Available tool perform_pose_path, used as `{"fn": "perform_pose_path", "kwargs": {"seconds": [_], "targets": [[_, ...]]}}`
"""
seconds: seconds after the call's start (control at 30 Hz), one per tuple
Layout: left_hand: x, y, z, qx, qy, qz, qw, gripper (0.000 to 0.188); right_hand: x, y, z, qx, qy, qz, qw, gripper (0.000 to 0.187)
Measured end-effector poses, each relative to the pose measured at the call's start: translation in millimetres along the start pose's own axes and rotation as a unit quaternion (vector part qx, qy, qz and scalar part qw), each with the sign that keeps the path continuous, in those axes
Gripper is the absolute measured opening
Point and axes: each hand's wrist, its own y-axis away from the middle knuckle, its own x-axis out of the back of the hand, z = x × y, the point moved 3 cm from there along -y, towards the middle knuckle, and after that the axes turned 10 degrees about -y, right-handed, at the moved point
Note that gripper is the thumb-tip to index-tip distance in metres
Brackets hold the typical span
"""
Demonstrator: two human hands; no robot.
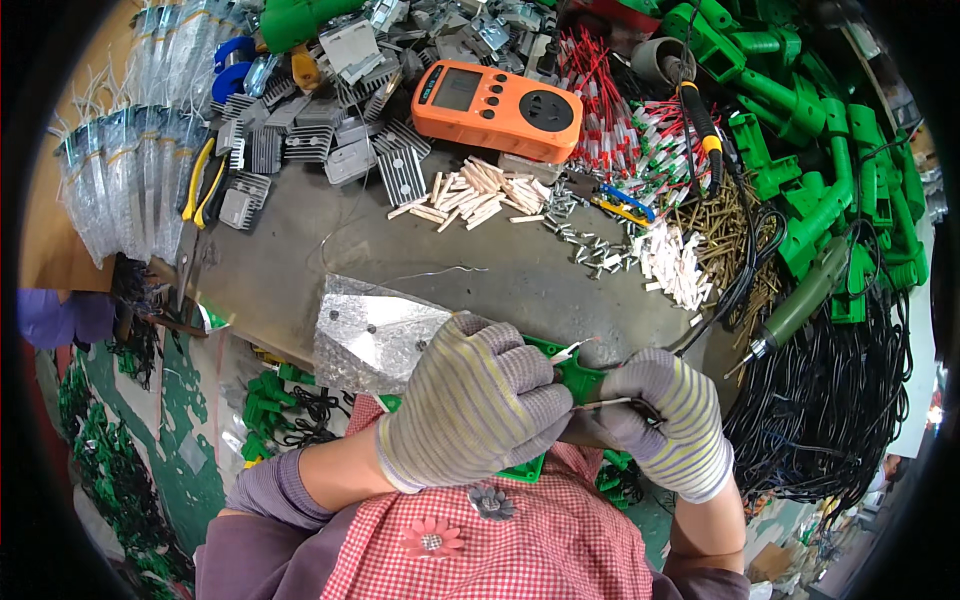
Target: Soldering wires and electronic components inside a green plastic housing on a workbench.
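Both my hands wear grey gloves with yellow stripes and meet close to my chest at the bench's near edge. My left hand (478, 395) curls over a green plastic housing (578, 380), whose ends show above and below the fingers. Close against it, my right hand (665, 415) pinches a thin wire (608, 403) that runs toward the left fingers. A short white-sleeved lead (568, 352) with a bare end sticks up from the housing. Beside my left hand lies a bubble-wrap bag (365, 345) with something shiny in it. The gloves hide most of the housing.
Metal heat sinks (265, 150) are heaped at the back left, near yellow-handled pliers (205, 185). An orange meter (497, 108) stands behind white tubes (480, 192) and screws (598, 250). At right are a green electric screwdriver (805, 300), green housings (800, 110) and black cables (820, 400).
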Motion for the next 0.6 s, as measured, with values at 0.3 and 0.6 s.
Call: {"fn": "perform_pose_path", "kwargs": {"seconds": [0.3,0.6], "targets": [[0.2,-3.6,0.9,0.004,0.036,-0.012,0.999,0.016,1.7,4.9,-4.7,0.082,0.063,0.051,0.993,0.014],[-2.6,-4.5,-3.4,0.019,0.091,-0.009,0.996,0.017,1.6,5.0,-0.3,0.139,0.104,0.069,0.982,0.02]]}}
